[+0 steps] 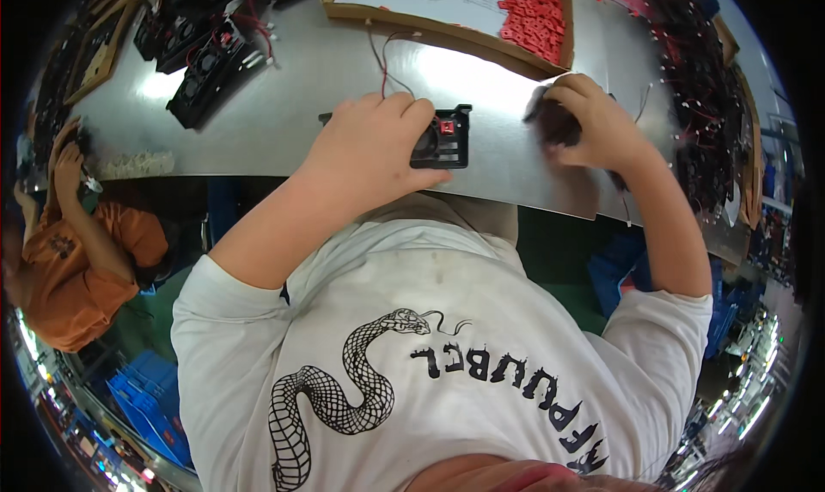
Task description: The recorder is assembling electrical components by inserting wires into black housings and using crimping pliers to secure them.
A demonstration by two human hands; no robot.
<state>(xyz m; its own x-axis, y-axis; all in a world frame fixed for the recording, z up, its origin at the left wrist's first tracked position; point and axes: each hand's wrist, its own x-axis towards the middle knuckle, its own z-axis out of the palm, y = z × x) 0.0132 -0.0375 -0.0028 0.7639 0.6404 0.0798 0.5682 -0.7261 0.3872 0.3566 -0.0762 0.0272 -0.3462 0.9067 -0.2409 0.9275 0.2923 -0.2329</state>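
My left hand (365, 148) lies over a black plastic fan housing (452, 148) near the table's front edge. Its fingers are curled over the left part of the housing, and the thumb is along the near side. A small red piece (447, 128) sits on the housing's right part, and thin red and black wires (384, 71) run from behind the hand toward the far side. To the right, my right hand (597, 122) grips a dark part (557, 124) between thumb and fingers just above the table. Motion smears that part, so its kind is unclear.
A cardboard tray (447, 35) with many red pieces (530, 15) and a paper sheet stands at the far side. Wired black fan units (206, 75) lie far left; more wired black parts (700, 105) crowd the right. A person in orange (90, 260) works at the left.
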